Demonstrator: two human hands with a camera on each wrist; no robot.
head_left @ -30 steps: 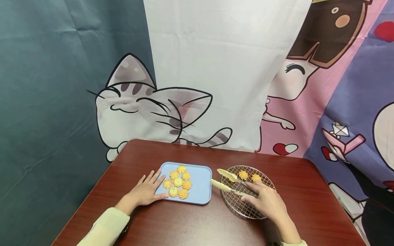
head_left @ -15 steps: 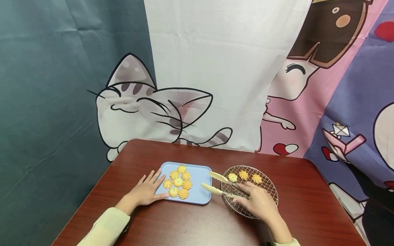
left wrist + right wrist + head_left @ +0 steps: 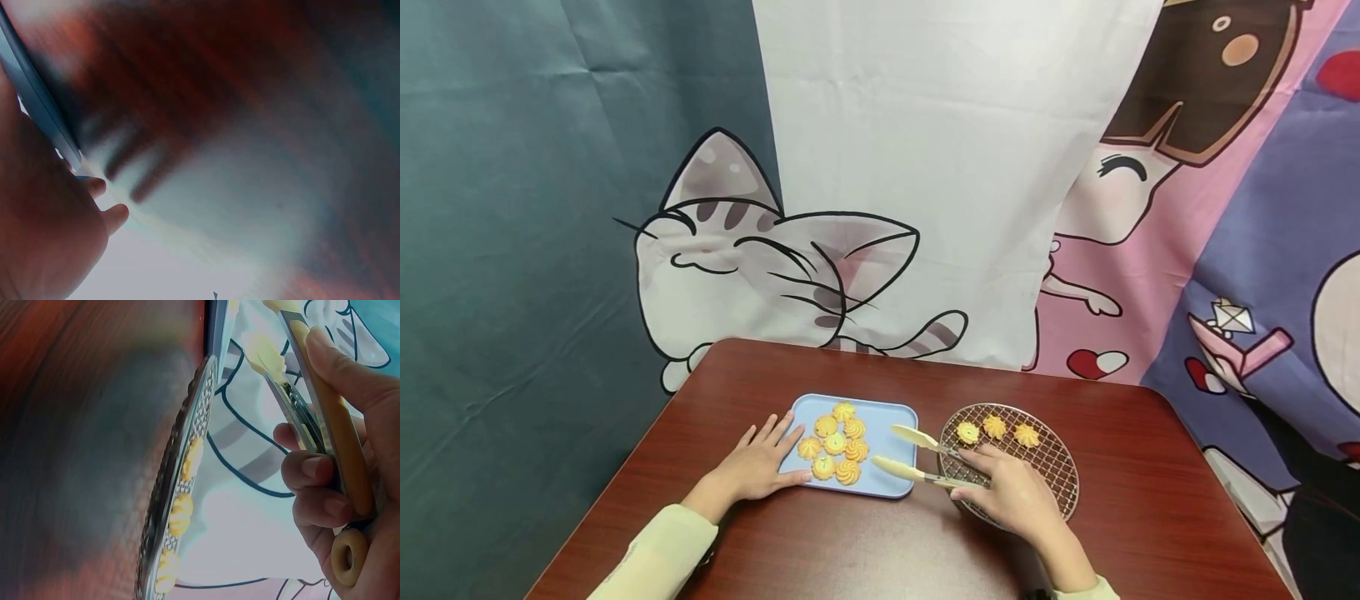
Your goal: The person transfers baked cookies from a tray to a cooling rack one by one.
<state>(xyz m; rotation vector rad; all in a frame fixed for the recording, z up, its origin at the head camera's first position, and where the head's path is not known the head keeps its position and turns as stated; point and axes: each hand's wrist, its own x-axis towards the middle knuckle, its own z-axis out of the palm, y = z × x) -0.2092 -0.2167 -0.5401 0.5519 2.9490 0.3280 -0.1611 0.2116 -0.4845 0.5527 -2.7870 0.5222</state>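
Fingers (image 3: pixel 310 470) of the right hand (image 3: pixel 1013 495) are curled round the tongs (image 3: pixel 917 475), thumb along the yellow grip! Look at that line: long axis slanting between half past three and half past nine, tips toward half past nine, ring at the handle end. Those tips stand wide apart over the three o'clock side of the blue tray (image 3: pixel 883 425); how high, I cannot tell. Eight cookies (image 3: pixel 835 442) sit in the tray's left and middle part. Left hand (image 3: pixel 752 468) now, fingers spread and straight, resting at the tray's nine o'clock edge. Beneath the right hand, the round rack (image 3: pixel 1056 475) on the surface (image 3: pixel 850 546) carries three more cookies between ten and one o'clock.
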